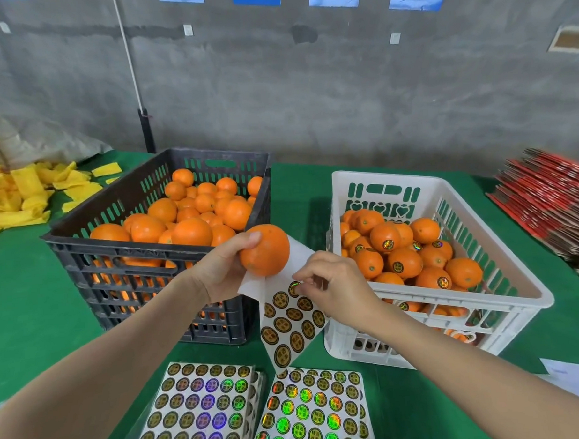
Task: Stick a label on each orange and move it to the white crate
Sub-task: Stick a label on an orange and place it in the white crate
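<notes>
My left hand (222, 270) grips an orange (265, 250) between the two crates, along with the top of a partly used label sheet (291, 322) that hangs down from it. My right hand (334, 283) pinches a round holographic label (295, 288) at the sheet's upper edge. The black crate (93, 247) on the left holds several unlabelled oranges. The white crate (504, 296) on the right holds several oranges with labels on them.
Two stacks of full label sheets (203, 412) lie on the green table (26, 303) in front of me. Yellow foam sleeves (25, 197) are piled at the far left. Red flat cartons (553, 204) are stacked at the right. A white paper (573, 376) lies at the right edge.
</notes>
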`<action>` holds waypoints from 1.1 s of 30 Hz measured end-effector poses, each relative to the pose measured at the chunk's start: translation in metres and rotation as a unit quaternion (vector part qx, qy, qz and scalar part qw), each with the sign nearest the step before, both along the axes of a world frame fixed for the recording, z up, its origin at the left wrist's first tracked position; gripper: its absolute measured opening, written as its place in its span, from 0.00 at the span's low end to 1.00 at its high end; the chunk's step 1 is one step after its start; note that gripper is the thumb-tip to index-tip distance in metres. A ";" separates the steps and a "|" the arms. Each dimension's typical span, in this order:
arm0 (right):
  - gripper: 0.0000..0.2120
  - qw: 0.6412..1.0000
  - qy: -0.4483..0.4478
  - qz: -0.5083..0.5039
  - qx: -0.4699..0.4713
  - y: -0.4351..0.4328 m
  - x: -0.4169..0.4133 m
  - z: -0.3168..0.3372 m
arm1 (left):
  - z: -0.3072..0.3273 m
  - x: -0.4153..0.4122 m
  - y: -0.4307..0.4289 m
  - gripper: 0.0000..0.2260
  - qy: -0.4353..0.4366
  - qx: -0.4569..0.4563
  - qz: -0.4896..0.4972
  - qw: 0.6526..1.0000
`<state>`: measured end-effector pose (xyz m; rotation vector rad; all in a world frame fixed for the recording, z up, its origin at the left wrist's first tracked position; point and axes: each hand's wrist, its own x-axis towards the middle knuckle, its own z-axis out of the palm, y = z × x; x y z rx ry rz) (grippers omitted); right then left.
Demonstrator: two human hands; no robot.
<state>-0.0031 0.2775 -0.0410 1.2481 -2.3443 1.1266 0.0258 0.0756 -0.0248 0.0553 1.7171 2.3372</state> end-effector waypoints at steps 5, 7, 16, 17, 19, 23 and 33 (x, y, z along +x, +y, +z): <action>0.02 0.999 0.028 0.014 -0.017 0.000 -0.001 0.001 | 0.002 -0.002 0.001 0.50 -0.014 0.009 0.007 1.000; 0.02 0.999 0.037 0.014 -0.027 -0.001 0.000 0.000 | 0.001 -0.003 0.001 0.50 -0.019 0.024 0.012 0.999; 0.04 0.995 0.033 0.004 -0.089 0.008 0.000 0.004 | -0.004 -0.003 -0.002 0.43 -0.058 0.037 -0.019 0.997; 0.03 0.997 0.018 0.002 -0.076 0.008 -0.002 0.006 | -0.005 -0.004 -0.001 0.43 -0.058 0.037 -0.020 0.997; 0.04 1.000 -0.007 -0.006 -0.017 0.008 -0.005 0.007 | -0.004 -0.004 0.000 0.43 -0.056 0.040 -0.024 0.997; 0.01 1.000 -0.013 0.003 0.024 0.005 -0.005 0.004 | 0.000 -0.006 0.002 0.42 -0.047 0.048 -0.029 0.997; 0.08 0.991 -0.115 0.005 -0.065 0.007 0.001 0.015 | 0.002 -0.006 -0.001 0.45 -0.041 0.016 -0.033 0.998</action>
